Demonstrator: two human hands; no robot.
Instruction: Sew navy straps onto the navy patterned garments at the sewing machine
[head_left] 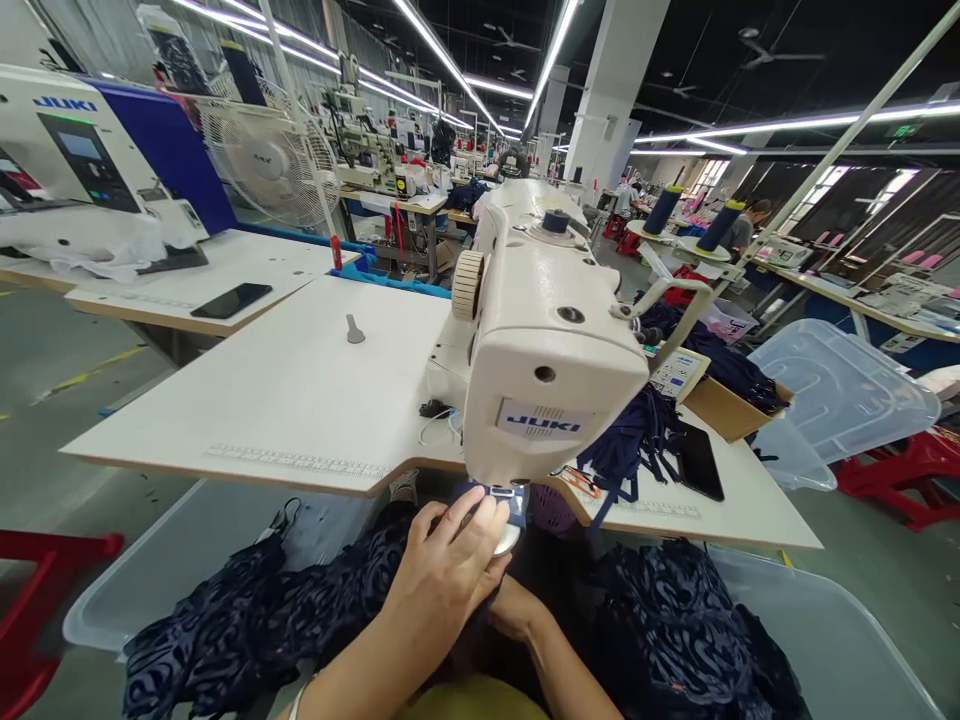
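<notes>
While the hands are seen low in the middle of the head view, the space above them is filled by a white sewing machine (555,375), its front end overhanging the work. It is set on a white table (315,390), with a small grey metal piece (355,332) lying on the left part. To the right of the machine, a heap of dark blue straps (634,435), an orange tool (583,483), a phone (699,462) and a cardboard box (721,408) are crowded together. Dark patterned fabric is piled in clear bins at both sides, a left pile (225,625) and a right pile (679,620). At far left, a second machine (97,160) is seen, with a fan (266,160) just beside it. A red stool (52,590) is placed at the left edge.

The small dark blue cloth (520,520) is located under the machine's front end, at the table's cutout. It is touched from above by the fingers of the left hand (454,555), held close together and slightly bent; whether the cloth is also pinched cannot be told. The right hand (516,608) is placed lower, near a round white plate (508,541). Its fingers are hidden behind the left hand, so its grip cannot be told.
</notes>
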